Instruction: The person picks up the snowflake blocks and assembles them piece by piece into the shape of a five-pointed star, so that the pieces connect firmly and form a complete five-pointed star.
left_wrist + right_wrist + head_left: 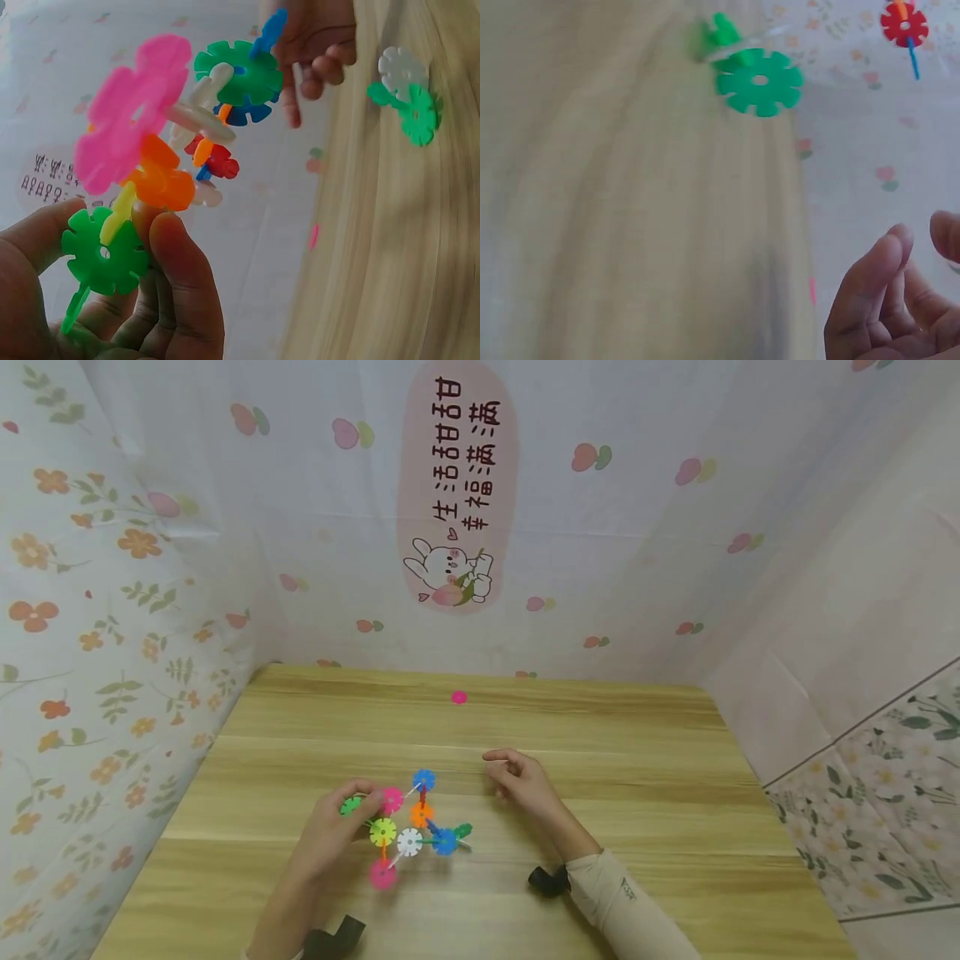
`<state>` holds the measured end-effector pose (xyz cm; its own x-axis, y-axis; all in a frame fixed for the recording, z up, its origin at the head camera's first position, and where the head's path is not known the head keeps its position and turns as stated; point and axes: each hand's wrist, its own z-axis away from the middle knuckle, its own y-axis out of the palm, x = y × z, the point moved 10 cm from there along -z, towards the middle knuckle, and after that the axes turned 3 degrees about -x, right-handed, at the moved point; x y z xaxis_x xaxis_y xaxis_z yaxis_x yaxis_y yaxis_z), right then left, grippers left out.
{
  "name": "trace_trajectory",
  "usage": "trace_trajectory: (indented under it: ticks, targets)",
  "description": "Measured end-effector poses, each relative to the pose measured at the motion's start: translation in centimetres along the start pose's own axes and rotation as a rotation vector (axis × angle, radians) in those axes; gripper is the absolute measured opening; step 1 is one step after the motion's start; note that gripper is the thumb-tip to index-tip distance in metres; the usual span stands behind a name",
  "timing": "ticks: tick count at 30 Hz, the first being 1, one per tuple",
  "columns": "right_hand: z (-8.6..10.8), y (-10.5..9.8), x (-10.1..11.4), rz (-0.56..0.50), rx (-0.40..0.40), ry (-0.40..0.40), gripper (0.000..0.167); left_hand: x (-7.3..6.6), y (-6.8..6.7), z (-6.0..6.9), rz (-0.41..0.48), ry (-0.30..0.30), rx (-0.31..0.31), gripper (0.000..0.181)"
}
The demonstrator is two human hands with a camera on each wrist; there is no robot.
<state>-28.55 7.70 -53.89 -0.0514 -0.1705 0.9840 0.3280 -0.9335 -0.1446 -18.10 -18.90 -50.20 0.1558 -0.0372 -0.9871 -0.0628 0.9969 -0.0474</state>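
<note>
My left hand (337, 822) pinches a linked chain of slotted plastic snowflake discs (131, 120), raised off the table. In the left wrist view its fingers and thumb grip the chain near a green disc (105, 251). Yellow (382, 832), white (409, 842), orange (422, 814), pink and blue discs also show, joined edge to edge at angles. My right hand (528, 785) is to the right, apart from the chain, its fingers loosely bent and nothing between them. Two green discs and a white one, joined together, lie on the table; the larger green disc (760, 81) shows in the right wrist view.
A single pink disc (459, 697) lies near the back edge of the wood-grain table (637, 743). Patterned cloth (315, 527) hangs behind and along both sides. Each wrist carries a black camera mount, such as the one by the right sleeve (551, 882).
</note>
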Motion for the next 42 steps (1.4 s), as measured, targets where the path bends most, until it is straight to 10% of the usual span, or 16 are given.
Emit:
trace_trajectory:
  ticks: [10,27,35,42]
  targets:
    - [1.6,4.4,-2.7,0.148,0.275,0.023,0.04,-0.7,-1.8,0.4,0.09,0.034,0.009,0.032]
    - [3.3,7.0,-1.7,0.507,0.289,-0.08,0.017,-0.7,-0.7,0.6,0.117,0.016,0.024,0.028]
    - [3.3,6.8,-1.4,0.519,0.237,-0.094,0.031,-1.0,0.4,0.5,0.12,0.014,0.048,0.026]
    - [3.5,5.5,-1.3,0.289,0.252,0.008,0.02,-1.6,2.0,0.4,0.17,0.018,0.13,0.034]
